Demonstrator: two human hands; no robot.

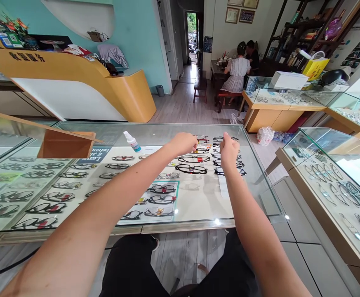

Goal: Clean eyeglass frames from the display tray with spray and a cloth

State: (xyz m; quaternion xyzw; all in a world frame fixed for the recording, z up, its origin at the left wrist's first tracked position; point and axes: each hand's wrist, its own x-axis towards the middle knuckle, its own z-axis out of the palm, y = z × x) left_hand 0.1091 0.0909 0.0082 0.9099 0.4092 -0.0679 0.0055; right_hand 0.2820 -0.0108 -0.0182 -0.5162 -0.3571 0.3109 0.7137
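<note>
Both arms reach out over a glass-topped display case (198,202). My left hand (184,143) is closed, its fingers curled under and facing away, so anything in them is hidden. My right hand (229,150) is also closed, with the thumb uppermost; I cannot make out what it grips. Around and below the hands are rows of eyeglasses, among them a black-framed pair (191,169) between the two hands. Dark frames near the right hand are partly covered by it. A white spray bottle (132,141) with a blue-green base stands left of my left hand.
A wooden-framed mirror or stand (65,144) sits at the left. More glass cases (331,181) line the right side. A yellow counter (130,95) stands ahead. Two people (238,70) sit at a far table. Plastic bags (265,136) lie on the floor.
</note>
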